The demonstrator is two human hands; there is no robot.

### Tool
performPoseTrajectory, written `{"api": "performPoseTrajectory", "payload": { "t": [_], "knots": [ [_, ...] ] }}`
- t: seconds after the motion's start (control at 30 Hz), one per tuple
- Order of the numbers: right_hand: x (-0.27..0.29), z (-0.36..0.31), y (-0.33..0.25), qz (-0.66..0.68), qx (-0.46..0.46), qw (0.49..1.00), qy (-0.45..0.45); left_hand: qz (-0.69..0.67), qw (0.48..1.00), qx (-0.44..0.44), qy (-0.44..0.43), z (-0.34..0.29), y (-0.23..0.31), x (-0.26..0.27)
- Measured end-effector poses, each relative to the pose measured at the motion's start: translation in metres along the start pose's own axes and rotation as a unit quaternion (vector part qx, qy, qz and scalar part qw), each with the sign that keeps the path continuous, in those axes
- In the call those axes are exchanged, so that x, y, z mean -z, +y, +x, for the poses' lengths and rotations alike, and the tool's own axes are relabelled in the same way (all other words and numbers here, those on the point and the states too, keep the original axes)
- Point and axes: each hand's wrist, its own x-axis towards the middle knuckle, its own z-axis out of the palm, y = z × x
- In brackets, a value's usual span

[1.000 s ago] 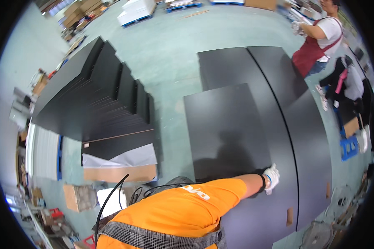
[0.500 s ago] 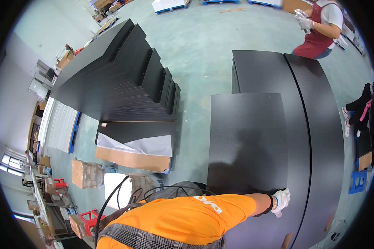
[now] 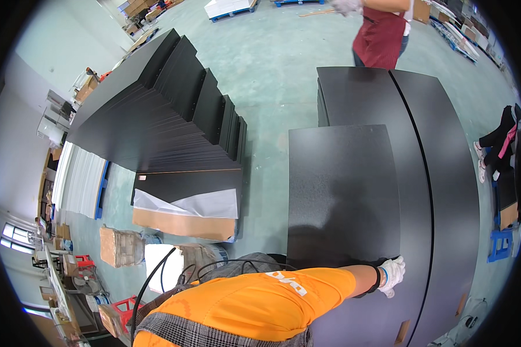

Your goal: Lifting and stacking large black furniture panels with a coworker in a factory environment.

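A flat dark rectangular panel (image 3: 344, 173) lies on top of a wider pair of dark panels (image 3: 411, 173), whose surfaces are split by a long narrow gap. My right hand (image 3: 392, 277), in a white knit glove with a dark band at the wrist, is at the near right corner of the upper panel. Its fingers look bent around that edge, though the fingertips are partly hidden. My orange sleeve and forearm cover part of the panel's near side. A shadow falls across its near half. My left hand is out of sight.
A tall stepped stack of dark panels (image 3: 162, 110) stands at left, beside a sheet of brown board (image 3: 182, 224) with white wrapping. Wrapped boxes (image 3: 121, 246) and a red stool (image 3: 125, 309) are nearer. A person in a dark red apron (image 3: 382, 37) stands beyond the far edge.
The person in the apron has moved left along the far side. The view has shifted slightly. My right hand stays at the panel's corner.
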Motion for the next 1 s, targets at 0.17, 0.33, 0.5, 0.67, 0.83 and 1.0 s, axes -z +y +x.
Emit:
{"api": "performPoseTrajectory", "payload": {
  "t": [0.17,0.33,0.5,0.67,0.83,1.0],
  "knots": [
    [0.001,0.001,0.000,-0.002,0.000,1.000,-0.001,-0.006,1.000,-0.001,0.013,0.000,0.001,-0.003],
    [0.002,0.000,0.000,0.000,0.001,1.000,0.003,-0.001,0.999,-0.002,0.033,0.000,0.001,-0.005],
    [0.004,-0.001,0.000,0.001,0.000,1.000,0.005,-0.007,1.000,0.000,0.011,0.001,0.001,-0.005],
    [0.007,-0.003,-0.001,0.003,-0.001,1.000,0.008,-0.007,1.000,0.004,0.005,0.002,0.001,-0.002],
    [0.010,-0.004,-0.001,0.007,-0.001,1.000,0.010,-0.015,1.000,0.008,0.014,-0.001,0.002,-0.001],
    [0.014,-0.007,0.001,0.012,-0.002,1.000,0.012,-0.008,1.000,0.007,0.021,0.000,0.002,-0.001]
  ]
}}
